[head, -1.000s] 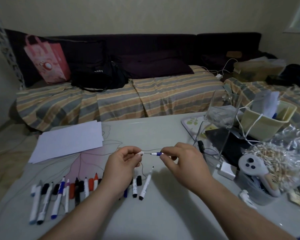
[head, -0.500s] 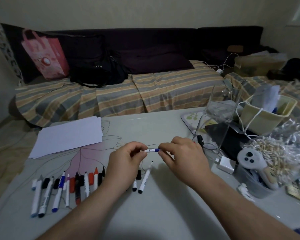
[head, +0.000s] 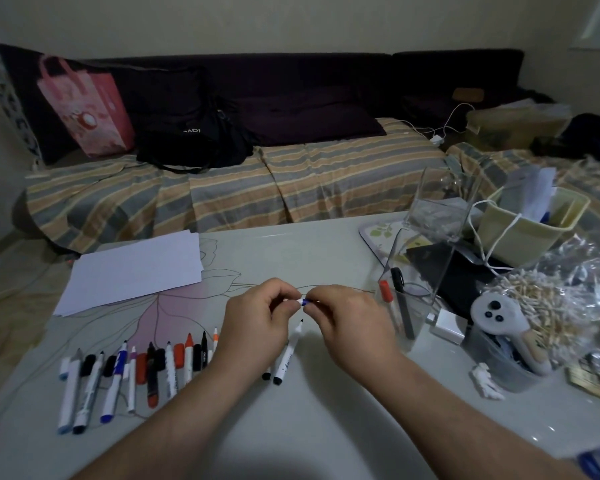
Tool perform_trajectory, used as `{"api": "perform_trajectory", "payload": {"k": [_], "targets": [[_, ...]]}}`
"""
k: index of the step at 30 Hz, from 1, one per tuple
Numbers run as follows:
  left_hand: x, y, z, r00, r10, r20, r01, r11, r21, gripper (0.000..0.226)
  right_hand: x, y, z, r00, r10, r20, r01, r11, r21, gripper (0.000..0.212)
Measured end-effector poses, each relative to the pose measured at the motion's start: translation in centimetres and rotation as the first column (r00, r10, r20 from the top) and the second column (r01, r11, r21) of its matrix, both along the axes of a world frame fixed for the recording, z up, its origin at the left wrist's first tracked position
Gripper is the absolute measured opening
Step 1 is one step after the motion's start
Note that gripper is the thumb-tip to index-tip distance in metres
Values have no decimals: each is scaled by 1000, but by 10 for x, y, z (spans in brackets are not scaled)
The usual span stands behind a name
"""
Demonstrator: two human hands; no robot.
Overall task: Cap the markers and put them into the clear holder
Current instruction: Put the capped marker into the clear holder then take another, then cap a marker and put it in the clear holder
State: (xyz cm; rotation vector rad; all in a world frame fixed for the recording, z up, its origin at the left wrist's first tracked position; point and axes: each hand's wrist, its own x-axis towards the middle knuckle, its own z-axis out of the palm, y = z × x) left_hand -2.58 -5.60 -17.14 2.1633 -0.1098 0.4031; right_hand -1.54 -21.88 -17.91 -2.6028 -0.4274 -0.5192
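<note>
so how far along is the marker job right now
Early on. Done: two capped markers stand in the clear holder. In hand: the left hand and right hand are pressing a blue marker and its cap together. Left: the row of markers and loose caps on the table.

Striped orange-and-grey sofa cover [head: 222,199]; pink bag [head: 87,109]; white paper [head: 132,268]; blue-banded marker [head: 304,302]; pale-yellow basket [head: 520,233].

Dim, flat indoor light; colours muted. Soft shadows lie under both forearms on the table [head: 309,427]. Faint glare on its near-right surface. Wide-angle bending curves the edges. Corners darken; far sofa [head: 291,98] loses detail.
</note>
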Motion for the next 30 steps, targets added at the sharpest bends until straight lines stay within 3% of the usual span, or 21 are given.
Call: {"api": "perform_trajectory", "payload": {"k": [2,4,7,9,12,14,18,23,25,27,30], "targets": [[2,-3,-3,999,-10,-46,10,1000,-1,13,-1,0,-4,998,-14,-62,9,997,-78,19],[2,-8,-7,992,-39,-122,28,995,-97,16,-3,-3,-4,985,19,-172,-43,989,-142,13],[5,-14,-8,971,-134,-199,82,965,-248,27,-2,-20,9,944,120,-306,-148,986,-72,5],[6,-18,-9,968,-153,-200,103,966,-239,26,3,-38,26,973,79,-217,-70,996,46,14],[6,-21,-15,970,-149,-192,135,988,-80,19,6,-73,54,991,-129,-31,133,949,287,48],[8,-22,-22,962,-177,-209,201,974,101,18,7,-95,59,965,-259,32,231,905,358,58],[1,-32,-44,918,-258,-302,339,906,254,24,12,-113,43,947,-319,39,288,898,333,45],[-15,-61,-60,830,-445,-337,557,701,446,33,14,-117,38,932,-360,48,310,857,412,35],[-14,-70,-59,835,-462,-300,550,713,434,34,13,-117,33,944,-328,24,304,897,322,23],[-12,-77,-60,842,-462,-277,539,730,420,34,11,-114,25,962,-270,-29,271,956,115,13],[-10,-78,-63,847,-459,-267,531,729,433,34,9,-109,18,950,-293,-110,274,948,-160,10]]}}
